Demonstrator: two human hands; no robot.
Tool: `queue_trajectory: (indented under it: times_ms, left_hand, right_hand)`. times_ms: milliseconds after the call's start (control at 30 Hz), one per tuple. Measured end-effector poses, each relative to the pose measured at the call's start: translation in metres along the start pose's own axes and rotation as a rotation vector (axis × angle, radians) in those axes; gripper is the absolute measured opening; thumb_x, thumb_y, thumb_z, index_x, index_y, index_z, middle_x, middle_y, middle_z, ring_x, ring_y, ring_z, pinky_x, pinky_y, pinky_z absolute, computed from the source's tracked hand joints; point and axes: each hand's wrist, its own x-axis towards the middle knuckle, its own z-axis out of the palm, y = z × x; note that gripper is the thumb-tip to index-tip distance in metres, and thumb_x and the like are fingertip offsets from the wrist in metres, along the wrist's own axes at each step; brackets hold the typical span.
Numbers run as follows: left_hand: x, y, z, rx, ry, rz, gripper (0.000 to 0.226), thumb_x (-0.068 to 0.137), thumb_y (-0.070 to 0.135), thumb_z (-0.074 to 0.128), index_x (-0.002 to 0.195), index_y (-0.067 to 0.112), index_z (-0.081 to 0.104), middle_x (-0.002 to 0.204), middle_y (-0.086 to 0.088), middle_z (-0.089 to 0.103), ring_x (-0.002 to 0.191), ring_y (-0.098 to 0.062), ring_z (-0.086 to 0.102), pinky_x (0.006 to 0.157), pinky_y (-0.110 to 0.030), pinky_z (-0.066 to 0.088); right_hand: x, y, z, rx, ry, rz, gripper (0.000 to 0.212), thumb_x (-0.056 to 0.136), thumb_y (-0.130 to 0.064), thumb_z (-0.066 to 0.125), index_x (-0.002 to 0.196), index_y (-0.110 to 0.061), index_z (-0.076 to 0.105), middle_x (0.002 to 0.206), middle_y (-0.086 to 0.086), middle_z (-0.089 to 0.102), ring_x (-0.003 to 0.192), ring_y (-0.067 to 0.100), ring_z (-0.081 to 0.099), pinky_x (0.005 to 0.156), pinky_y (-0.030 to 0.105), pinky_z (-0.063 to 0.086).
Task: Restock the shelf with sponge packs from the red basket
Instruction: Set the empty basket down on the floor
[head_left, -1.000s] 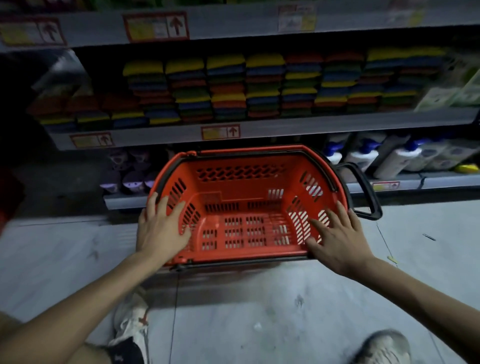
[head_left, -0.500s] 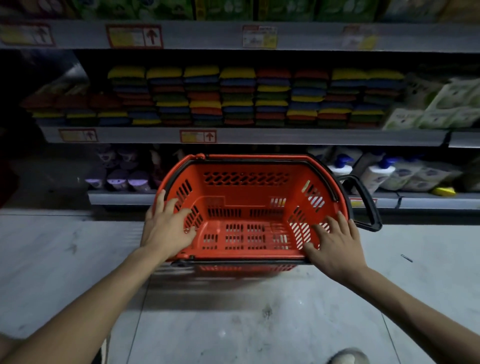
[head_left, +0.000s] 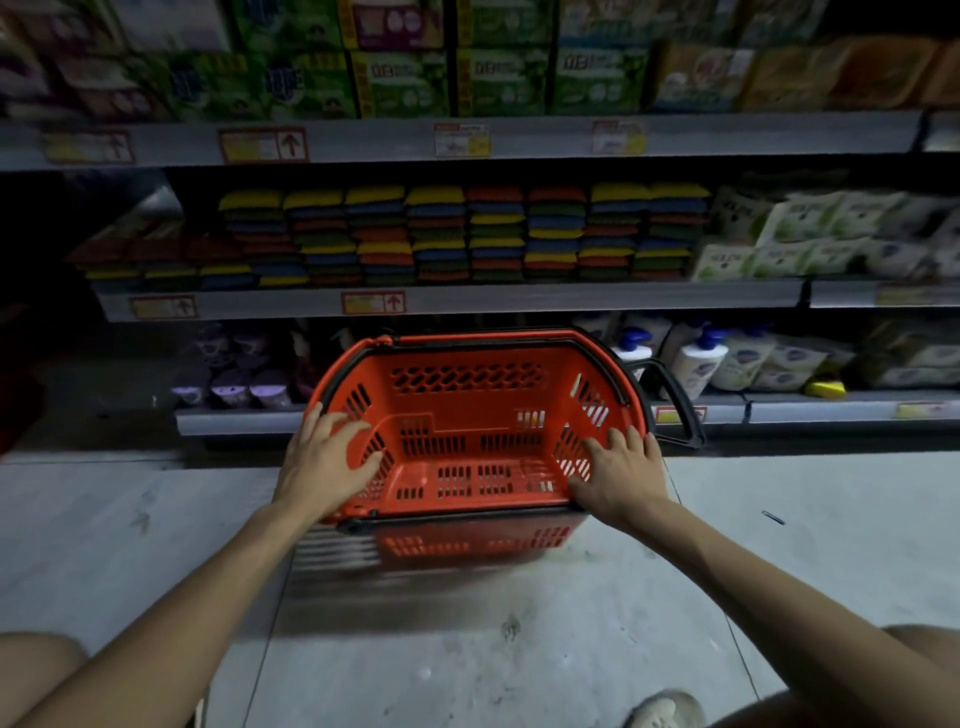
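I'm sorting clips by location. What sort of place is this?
Most likely a supermarket aisle: long metal shelves with price tags on their edges, stacked sponge packs and pump bottles on display, and a red basket for shopping.

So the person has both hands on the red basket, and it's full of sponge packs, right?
Not quite: the head view shows the red basket empty, with only its bare slotted bottom in sight. The left hand and right hand are indeed on its sides; the sponge packs are stacked on the shelf behind it.
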Motion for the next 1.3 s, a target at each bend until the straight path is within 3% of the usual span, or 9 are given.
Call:
queue_trajectory:
  times_ms: [167, 300, 433, 600, 833, 1133, 1300]
  left_hand:
    - [-0.016, 0.009, -0.015, 0.081, -0.024, 0.035, 0.062, 0.08, 0.06, 0.049, 0.132, 0.031, 0.063, 0.137, 0.0, 0.057, 0.139, -0.023, 0.043, 0.114, -0.052, 0.033]
    - [-0.037, 0.034, -0.041, 0.074, -0.04, 0.154, 0.067, 0.082, 0.054, 0.059, 0.145, 0.032, 0.051, 0.139, 0.002, 0.055, 0.135, -0.02, 0.048, 0.112, -0.042, 0.038]
    - [-0.051, 0.056, -0.074, 0.066, -0.03, 0.201, 0.07, 0.086, 0.05, 0.063, 0.151, 0.033, 0.041, 0.145, 0.005, 0.05, 0.138, -0.017, 0.045, 0.111, -0.036, 0.04]
    - [-0.054, 0.073, -0.114, 0.057, 0.019, 0.19, 0.072, 0.087, 0.053, 0.058, 0.153, 0.034, 0.036, 0.147, 0.006, 0.046, 0.138, -0.019, 0.043, 0.109, -0.04, 0.043]
    - [-0.051, 0.101, -0.159, 0.042, 0.112, 0.156, 0.062, 0.09, 0.05, 0.06, 0.148, 0.038, 0.042, 0.15, 0.007, 0.043, 0.141, -0.018, 0.038, 0.108, -0.042, 0.041]
    - [-0.043, 0.08, -0.139, 0.068, 0.094, 0.154, 0.081, 0.089, 0.069, 0.051, 0.158, 0.045, 0.017, 0.168, 0.004, 0.018, 0.156, -0.021, 0.011, 0.125, -0.048, 0.019]
    - [-0.037, 0.054, -0.102, 0.078, 0.039, 0.129, 0.086, 0.084, 0.073, 0.047, 0.159, 0.042, 0.017, 0.167, 0.001, 0.021, 0.154, -0.025, 0.016, 0.124, -0.049, 0.021]
  right_hand:
    - [-0.02, -0.006, -0.016, 0.014, 0.017, -0.012, 0.065, 0.091, -0.058, 0.051, 0.146, -0.024, 0.045, 0.152, 0.015, 0.043, 0.148, 0.039, 0.028, 0.122, 0.056, 0.019]
    - [-0.037, -0.02, -0.042, 0.024, 0.074, -0.118, 0.073, 0.092, -0.053, 0.056, 0.156, -0.026, 0.033, 0.166, 0.015, 0.025, 0.155, 0.037, 0.016, 0.125, 0.054, 0.012]
    - [-0.051, -0.028, -0.072, 0.105, 0.164, -0.182, 0.072, 0.095, -0.052, 0.051, 0.159, -0.028, 0.028, 0.168, 0.016, 0.021, 0.156, 0.036, 0.014, 0.127, 0.052, 0.013]
    - [-0.064, -0.031, -0.108, 0.197, 0.311, -0.216, 0.076, 0.094, -0.056, 0.054, 0.16, -0.027, 0.028, 0.168, 0.014, 0.021, 0.157, 0.033, 0.013, 0.126, 0.05, 0.012]
    - [-0.079, -0.031, -0.142, 0.279, 0.381, -0.233, 0.082, 0.094, -0.061, 0.056, 0.161, -0.025, 0.026, 0.168, 0.017, 0.019, 0.157, 0.034, 0.01, 0.127, 0.051, 0.011]
    - [-0.066, -0.05, -0.137, 0.277, 0.383, -0.237, 0.087, 0.091, -0.067, 0.056, 0.161, -0.029, 0.022, 0.17, 0.014, 0.014, 0.158, 0.031, 0.004, 0.127, 0.049, 0.007]
    - [-0.053, -0.064, -0.108, 0.189, 0.296, -0.25, 0.087, 0.092, -0.066, 0.055, 0.162, -0.028, 0.02, 0.17, 0.016, 0.01, 0.158, 0.033, 0.003, 0.127, 0.049, 0.007]
